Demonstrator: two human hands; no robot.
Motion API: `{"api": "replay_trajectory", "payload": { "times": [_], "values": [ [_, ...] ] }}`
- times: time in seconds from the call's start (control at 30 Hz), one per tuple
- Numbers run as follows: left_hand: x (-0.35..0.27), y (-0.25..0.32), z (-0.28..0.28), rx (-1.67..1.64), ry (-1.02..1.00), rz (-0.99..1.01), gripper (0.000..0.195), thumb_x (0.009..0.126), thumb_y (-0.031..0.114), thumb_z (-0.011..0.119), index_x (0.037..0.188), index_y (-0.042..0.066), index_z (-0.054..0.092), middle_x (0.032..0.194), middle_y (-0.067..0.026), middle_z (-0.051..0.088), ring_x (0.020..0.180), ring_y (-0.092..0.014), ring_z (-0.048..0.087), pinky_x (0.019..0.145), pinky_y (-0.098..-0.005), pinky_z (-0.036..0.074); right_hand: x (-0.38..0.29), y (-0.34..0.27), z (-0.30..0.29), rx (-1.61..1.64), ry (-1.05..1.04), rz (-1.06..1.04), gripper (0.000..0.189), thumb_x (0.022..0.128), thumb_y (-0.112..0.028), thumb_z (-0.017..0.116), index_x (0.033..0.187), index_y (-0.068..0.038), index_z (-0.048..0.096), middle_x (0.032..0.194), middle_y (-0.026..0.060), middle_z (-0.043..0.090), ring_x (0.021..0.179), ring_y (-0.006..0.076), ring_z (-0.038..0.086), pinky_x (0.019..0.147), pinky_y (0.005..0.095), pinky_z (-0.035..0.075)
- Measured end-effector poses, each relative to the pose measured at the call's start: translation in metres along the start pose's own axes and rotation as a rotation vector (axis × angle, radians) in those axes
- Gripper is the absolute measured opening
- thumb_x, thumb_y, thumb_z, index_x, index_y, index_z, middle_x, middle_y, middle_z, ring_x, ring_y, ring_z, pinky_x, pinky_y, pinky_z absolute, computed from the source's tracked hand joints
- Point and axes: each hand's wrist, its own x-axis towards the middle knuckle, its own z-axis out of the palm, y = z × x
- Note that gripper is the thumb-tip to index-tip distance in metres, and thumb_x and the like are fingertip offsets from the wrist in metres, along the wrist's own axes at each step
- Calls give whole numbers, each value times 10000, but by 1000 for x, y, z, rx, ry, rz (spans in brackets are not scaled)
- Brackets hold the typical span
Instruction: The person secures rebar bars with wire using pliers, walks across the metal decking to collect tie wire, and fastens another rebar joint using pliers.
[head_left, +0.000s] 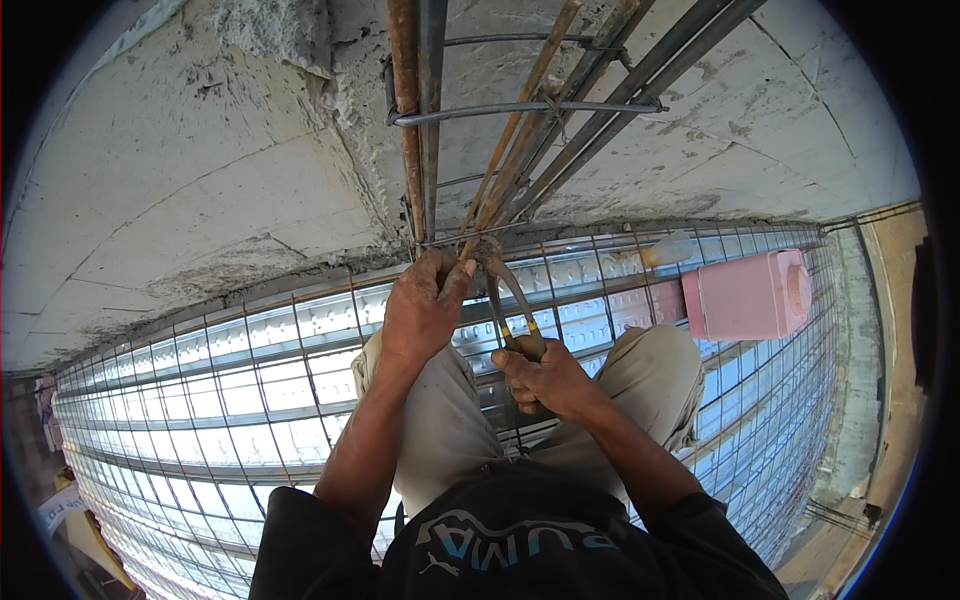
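Note:
My right hand grips the handles of steel end-cutting nippers, which have yellow bands. Their jaws rest at the foot of a rusty rebar bundle. Just left of the jaws, my left hand has thumb and forefinger pinched together at a bar's lower end; whether they hold tie wire or the bar is too small to tell. A steel stirrup crosses the upright bars higher up, with a twisted wire tie on it.
Wire mesh lies over ribbed metal decking beneath my bent knees. A pink plastic jerrycan lies on the right, beside a translucent bottle. Ahead stands a rough concrete wall. A concrete ledge runs along the far right.

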Motion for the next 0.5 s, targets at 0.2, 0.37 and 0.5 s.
{"api": "replay_trajectory", "payload": {
  "times": [0.2, 0.37, 0.5],
  "values": [
    [-5, 26, -19, -246, -197, -311, 579, 929, 539, 667, 1094, -15, 672, 857, -106, 649, 856, -220, 671, 725, -378, 534, 22, 26, -5, 1059, -1020, 59, 317, 999, -436, 621, 957, -131, 550, 677, -103, 421, 525, 19, 392, 460, 214, 436],
    [-2, 25, 23, -907, -494, -518, 907, 864, 778, 546, 1325, -2, 564, 1222, -215, 626, 1090, -318, 653, 940, -532, 515, 23, 24, -20, 881, -938, 47, 300, 965, -355, 685, 1061, -95, 572, 745, -46, 551, 581, 57, 531, 491, 240, 489],
    [7, 21, 66, -1240, -375, -510, 545, 968, 596, 568, 1027, 56, 600, 892, -119, 648, 859, -272, 684, 777, -454, 564, -2, 3, -39, 6, -209, -38, 423, 924, -268, 720, 1219, -17, 551, 885, 63, 656, 739, 192, 668, 667, 345, 570]
  ]
}}
